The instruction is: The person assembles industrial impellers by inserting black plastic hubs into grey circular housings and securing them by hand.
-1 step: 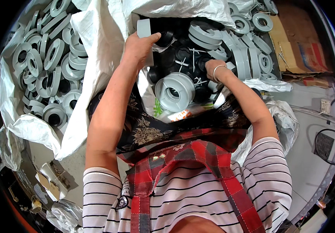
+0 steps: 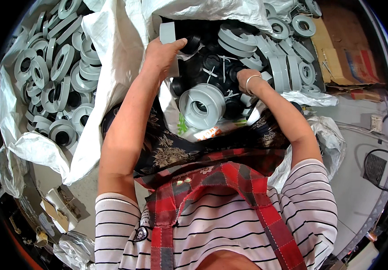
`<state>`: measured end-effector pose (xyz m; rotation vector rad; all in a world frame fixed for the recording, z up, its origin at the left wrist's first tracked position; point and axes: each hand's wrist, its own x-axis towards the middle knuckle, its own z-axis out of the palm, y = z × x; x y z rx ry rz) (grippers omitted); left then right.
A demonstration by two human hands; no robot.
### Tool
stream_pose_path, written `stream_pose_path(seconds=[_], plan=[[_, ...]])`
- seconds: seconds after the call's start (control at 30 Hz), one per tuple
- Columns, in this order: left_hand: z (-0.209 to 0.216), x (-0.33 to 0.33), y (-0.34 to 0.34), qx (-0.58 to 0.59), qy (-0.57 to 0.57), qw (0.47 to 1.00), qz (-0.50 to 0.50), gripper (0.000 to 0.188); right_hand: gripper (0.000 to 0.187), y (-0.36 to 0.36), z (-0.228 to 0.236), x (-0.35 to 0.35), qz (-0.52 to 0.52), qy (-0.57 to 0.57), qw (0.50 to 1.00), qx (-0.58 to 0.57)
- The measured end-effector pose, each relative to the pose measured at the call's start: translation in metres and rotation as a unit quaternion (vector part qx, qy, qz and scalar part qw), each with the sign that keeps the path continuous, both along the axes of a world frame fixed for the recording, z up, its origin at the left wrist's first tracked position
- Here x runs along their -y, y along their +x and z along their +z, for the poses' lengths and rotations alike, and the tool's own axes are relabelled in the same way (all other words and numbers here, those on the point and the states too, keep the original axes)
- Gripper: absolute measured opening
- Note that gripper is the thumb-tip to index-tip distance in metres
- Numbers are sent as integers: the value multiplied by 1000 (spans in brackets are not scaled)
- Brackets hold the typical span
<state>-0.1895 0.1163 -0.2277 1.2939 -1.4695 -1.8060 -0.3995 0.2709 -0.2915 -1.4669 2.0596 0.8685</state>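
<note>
In my left hand point(image 2: 159, 55) is a light grey plastic ring point(image 2: 168, 32), seen edge-on. The thumb of that hand points right, close to a black ribbed plastic cap point(image 2: 191, 44). My right hand point(image 2: 247, 79) is closed among the dark parts, its fingertips against a black plastic piece point(image 2: 234, 70); what they grip is hidden. Between the hands lie several black fittings and white cross-shaped plastic pieces point(image 2: 210, 73). Nearer to me, a flanged grey plastic spool point(image 2: 193, 111) rests above my lap, its centre hole facing up.
A white woven sack point(image 2: 108, 58) borders a heap of grey rings point(image 2: 61, 63) on the left. More grey rings point(image 2: 288, 72) stack beyond my right hand. Flattened cardboard point(image 2: 349, 49) lies at the far right, with a black cable point(image 2: 368, 155) below it.
</note>
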Motion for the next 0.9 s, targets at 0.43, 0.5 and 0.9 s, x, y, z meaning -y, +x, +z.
stream_pose_path(seconds=[0.43, 0.5, 0.9], plan=[[-8, -31, -9, -165, 280, 942, -84, 29, 11, 61, 35, -4, -179, -598, 651, 433], [-6, -38, -11, -225, 287, 922, -126, 29, 36, 58, 44, -5, -243, -524, 675, 459], [-7, -35, -8, -166, 280, 915, -237, 34, 69, 55, 68, -17, 13, -462, 839, 288]])
